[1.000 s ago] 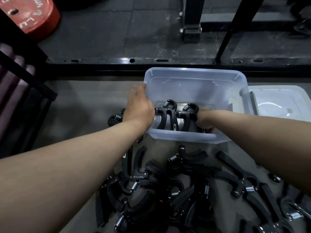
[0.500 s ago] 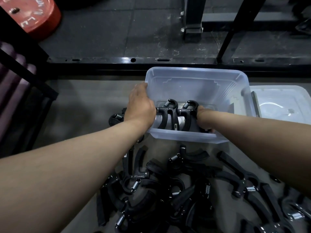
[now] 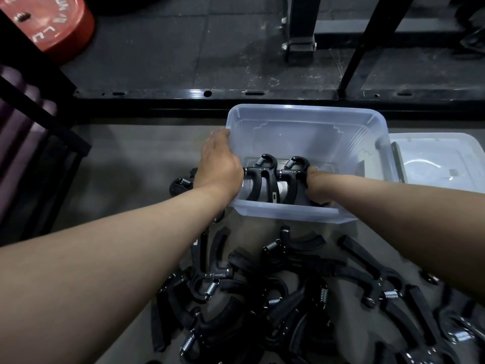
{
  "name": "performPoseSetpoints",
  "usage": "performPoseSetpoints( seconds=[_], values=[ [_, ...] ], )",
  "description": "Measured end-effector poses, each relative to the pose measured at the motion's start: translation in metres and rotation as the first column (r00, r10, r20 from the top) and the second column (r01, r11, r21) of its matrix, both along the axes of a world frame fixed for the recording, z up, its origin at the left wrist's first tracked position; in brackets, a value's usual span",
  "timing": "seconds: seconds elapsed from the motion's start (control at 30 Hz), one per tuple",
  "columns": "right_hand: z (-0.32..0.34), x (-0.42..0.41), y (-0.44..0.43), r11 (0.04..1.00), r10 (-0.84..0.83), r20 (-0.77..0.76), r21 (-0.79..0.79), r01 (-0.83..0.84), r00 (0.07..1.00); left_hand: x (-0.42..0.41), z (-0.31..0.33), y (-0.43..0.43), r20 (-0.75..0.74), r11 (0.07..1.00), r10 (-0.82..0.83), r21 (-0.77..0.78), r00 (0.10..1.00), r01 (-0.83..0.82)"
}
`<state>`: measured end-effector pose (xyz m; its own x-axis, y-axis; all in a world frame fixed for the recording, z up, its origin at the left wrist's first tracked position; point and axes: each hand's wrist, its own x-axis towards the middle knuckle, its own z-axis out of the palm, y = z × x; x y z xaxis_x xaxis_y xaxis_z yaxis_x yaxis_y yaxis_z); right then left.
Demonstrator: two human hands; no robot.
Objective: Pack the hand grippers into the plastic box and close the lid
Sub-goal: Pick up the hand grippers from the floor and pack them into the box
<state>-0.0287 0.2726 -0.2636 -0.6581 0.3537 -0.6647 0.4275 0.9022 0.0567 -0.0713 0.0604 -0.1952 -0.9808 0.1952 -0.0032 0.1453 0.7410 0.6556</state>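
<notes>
A clear plastic box [image 3: 301, 112] stands open on the floor. Two black hand grippers [image 3: 265, 177] stand upright side by side against its near wall, springs up. My left hand [image 3: 220, 166] grips the box's left wall at the rim. My right hand [image 3: 319, 186] reaches inside the box, and its fingers curl round the right-hand gripper [image 3: 295, 174]; the fingertips are hidden. Several more hand grippers [image 3: 288, 285] lie in a loose pile on the floor in front of the box. The clear lid [image 3: 441, 164] lies flat to the right of the box.
A black steel rail [image 3: 207, 94] of a rack runs across just behind the box, with uprights [image 3: 301, 27] rising from it. A red weight plate [image 3: 47, 22] sits at the top left. A dark slanted frame [image 3: 39, 111] stands at the left.
Almost nothing: the right-hand gripper in the box stands slightly more upright. Both hands stay where they were.
</notes>
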Motion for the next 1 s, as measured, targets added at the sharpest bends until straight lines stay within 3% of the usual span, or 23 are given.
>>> performPoseSetpoints(
  seconds=[0.23, 0.33, 0.4, 0.5, 0.57, 0.6, 0.7, 0.8, 1.0],
  values=[
    [0.005, -0.003, -0.001, 0.996, 0.067, 0.009, 0.058, -0.067, 0.998, -0.001, -0.002, -0.001, 0.012, 1.0, 0.003, -0.009, 1.0, -0.003],
    [0.013, -0.004, -0.002, 0.988, 0.128, -0.06, 0.094, -0.122, 0.99, -0.001, -0.002, -0.001, 0.013, 1.0, 0.0, -0.013, 1.0, 0.001],
    [0.02, -0.004, -0.011, 0.989, 0.149, -0.189, 0.006, -0.151, 0.971, 0.0, -0.002, -0.001, 0.0, 1.0, -0.011, -0.009, 1.0, 0.011],
    [0.044, 0.005, -0.042, 0.944, 0.025, -0.37, -0.297, -0.144, 0.929, -0.001, -0.004, -0.001, -0.02, 0.999, -0.022, -0.024, 1.0, 0.022],
    [0.06, 0.022, -0.062, 0.905, 0.057, -0.479, -0.346, -0.248, 0.876, -0.002, -0.005, -0.001, -0.037, 0.999, -0.033, -0.037, 0.999, 0.032],
    [0.065, 0.032, -0.071, 0.898, 0.102, -0.548, -0.308, -0.313, 0.83, -0.002, -0.005, 0.0, -0.039, 0.999, -0.037, -0.041, 0.999, 0.036],
    [0.064, 0.053, -0.084, 0.904, 0.322, -0.666, 0.004, -0.428, 0.673, -0.001, -0.002, -0.001, -0.031, 0.998, -0.043, -0.051, 0.999, 0.042],
    [0.062, 0.05, -0.087, 0.935, 0.305, -0.639, 0.061, -0.348, 0.706, 0.001, 0.0, -0.005, -0.017, 0.995, -0.078, -0.061, 0.997, 0.077],
    [0.062, 0.053, -0.091, 0.932, 0.33, -0.647, 0.108, -0.346, 0.687, 0.011, -0.004, -0.022, 0.046, 0.971, -0.206, -0.113, 0.977, 0.21]
  ],
)
